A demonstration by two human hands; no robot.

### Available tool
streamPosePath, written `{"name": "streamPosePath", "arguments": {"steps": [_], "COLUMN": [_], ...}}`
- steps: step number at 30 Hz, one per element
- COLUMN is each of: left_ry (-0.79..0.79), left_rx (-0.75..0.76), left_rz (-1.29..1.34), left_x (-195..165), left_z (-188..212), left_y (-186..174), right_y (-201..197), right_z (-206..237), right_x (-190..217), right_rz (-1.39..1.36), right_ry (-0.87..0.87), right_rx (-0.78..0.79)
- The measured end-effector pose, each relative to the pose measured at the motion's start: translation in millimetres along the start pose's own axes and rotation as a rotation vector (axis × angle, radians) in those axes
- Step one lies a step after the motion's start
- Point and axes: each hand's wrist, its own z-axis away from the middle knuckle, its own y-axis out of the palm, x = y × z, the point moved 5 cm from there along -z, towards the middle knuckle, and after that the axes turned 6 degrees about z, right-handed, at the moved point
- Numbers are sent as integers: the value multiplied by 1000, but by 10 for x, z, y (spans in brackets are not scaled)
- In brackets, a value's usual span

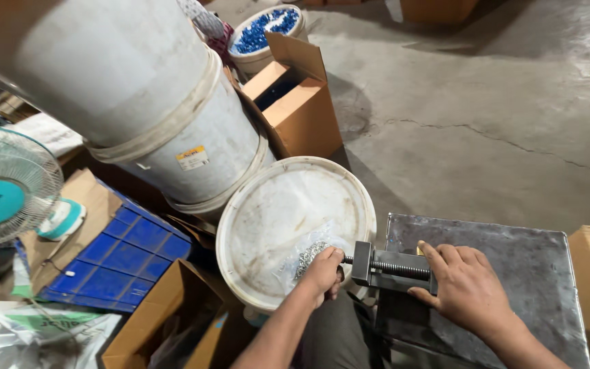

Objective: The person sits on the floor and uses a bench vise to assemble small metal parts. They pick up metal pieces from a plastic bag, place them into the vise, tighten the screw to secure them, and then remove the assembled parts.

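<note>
My left hand (322,271) is closed around the handle end of a small metal vise (377,268) with a threaded screw, at the left edge of a grey metal table (513,273). My right hand (466,287) rests on the vise body, fingers spread over its right end. A clear plastic bag of small silvery metal parts (306,254) lies just behind my left hand, on the lid of a white bucket (274,212).
Stacked white buckets (172,116) stand at the left, with an open cardboard box (295,96) and a tub of blue pieces (268,27) behind. A fan (1,191), a blue tray (124,260) and cardboard boxes (165,321) lie lower left. Cracked concrete floor (486,102) spreads right.
</note>
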Motion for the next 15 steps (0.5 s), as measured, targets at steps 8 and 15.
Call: {"name": "streamPosePath", "arguments": {"steps": [8, 15], "left_ry": [-285, 120], "left_rx": [-39, -99], "left_rz": [-418, -760], "left_x": [-171, -787], "left_z": [-170, 59], "left_y": [23, 165], "right_y": [-111, -130], "right_z": [48, 76], "right_x": [-65, -113], "right_rz": [-53, -123], "right_ry": [-30, -30], "right_rx": [-93, -94]}}
